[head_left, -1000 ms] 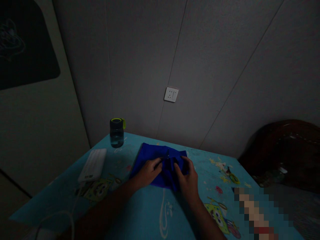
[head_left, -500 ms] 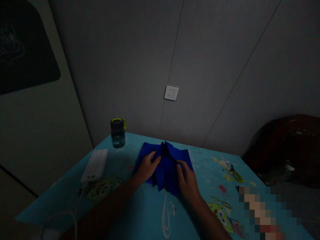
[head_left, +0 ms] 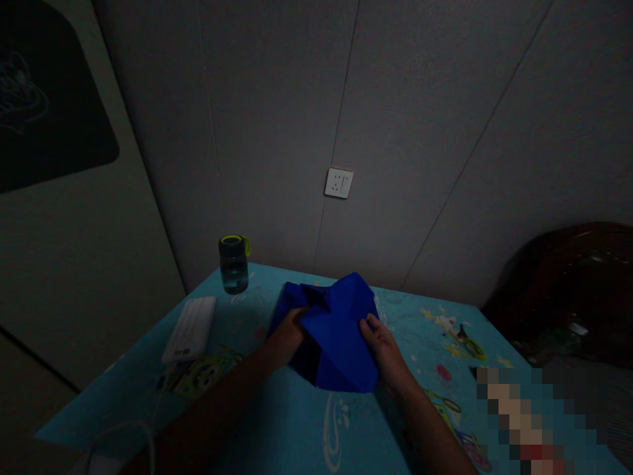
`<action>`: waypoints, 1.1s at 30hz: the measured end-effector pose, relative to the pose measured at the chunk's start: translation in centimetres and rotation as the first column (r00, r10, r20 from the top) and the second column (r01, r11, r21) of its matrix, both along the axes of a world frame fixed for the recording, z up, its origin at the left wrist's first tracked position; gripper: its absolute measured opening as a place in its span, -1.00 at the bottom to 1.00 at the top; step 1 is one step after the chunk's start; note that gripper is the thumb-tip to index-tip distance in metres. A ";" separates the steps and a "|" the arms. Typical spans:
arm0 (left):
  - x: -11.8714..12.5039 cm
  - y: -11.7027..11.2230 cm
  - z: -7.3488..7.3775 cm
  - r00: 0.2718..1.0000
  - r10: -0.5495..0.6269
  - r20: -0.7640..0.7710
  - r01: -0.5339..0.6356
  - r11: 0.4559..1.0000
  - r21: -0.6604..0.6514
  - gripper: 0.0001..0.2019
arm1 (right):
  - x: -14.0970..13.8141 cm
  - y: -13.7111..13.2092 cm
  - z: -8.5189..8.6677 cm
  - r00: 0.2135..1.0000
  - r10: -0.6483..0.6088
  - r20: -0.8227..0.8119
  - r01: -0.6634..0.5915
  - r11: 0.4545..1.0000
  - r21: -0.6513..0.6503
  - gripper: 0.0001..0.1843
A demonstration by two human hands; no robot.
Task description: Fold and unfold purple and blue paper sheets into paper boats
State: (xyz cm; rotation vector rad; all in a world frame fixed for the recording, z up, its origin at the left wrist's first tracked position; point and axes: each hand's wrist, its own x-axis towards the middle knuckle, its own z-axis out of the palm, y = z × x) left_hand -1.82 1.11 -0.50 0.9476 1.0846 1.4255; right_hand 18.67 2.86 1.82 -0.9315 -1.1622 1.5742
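A creased sheet of deep blue paper (head_left: 346, 336), folded into several flaps, is between my two hands above the table. My left hand (head_left: 291, 335) reaches in at its left side, and the fingertips go out of sight beneath a raised flap. At the right edge my right hand (head_left: 382, 346) pinches the paper between thumb and fingers. One broad flap leans toward the right and covers much of the middle. Dark gaps show under the folds on the left.
A dark water bottle (head_left: 234, 265) with a yellow-green loop stands at the back left of the blue patterned table (head_left: 277, 429). Nearer lies a white power bank (head_left: 190, 330) with a cable. A pixelated patch (head_left: 524, 419) covers the lower right. The wall has a socket (head_left: 339, 183).
The upright centre folds have opened out, and a wide flap now lies over toward the right. My left hand has slipped behind it; my right hand still grips the right side.
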 end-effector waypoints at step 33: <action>-6.9 3.2 0.4 0.992 0.108 0.061 -0.111 0.993 0.050 -0.57 | 7.5 4.3 -0.3 0.985 0.114 0.133 -0.123 0.991 0.061 -0.68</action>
